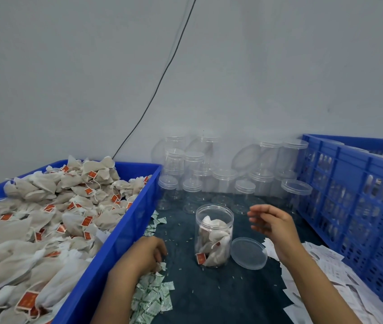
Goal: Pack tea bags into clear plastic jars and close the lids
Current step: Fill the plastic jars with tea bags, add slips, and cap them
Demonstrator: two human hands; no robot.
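Two blue bins flank a dark mat: the blue tray (106, 249) at nine o'clock, heaped with tea bags (45, 218), and the blue crate (354, 195) at three. Empty lidded jars (221, 178) crowd twelve o'clock. At centre stands the open jar (214, 235), partly filled with bags, its lid (249, 253) touching it at four o'clock. Right hand (272, 225) hovers, fingers loosely apart, holding nothing. Left hand (148, 253) curls onto green-printed sachets (150, 298); whether it pinches one, I cannot tell.

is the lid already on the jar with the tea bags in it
No, the jar stands open-topped on the dark mat, and its lid lies leaning against its right side.
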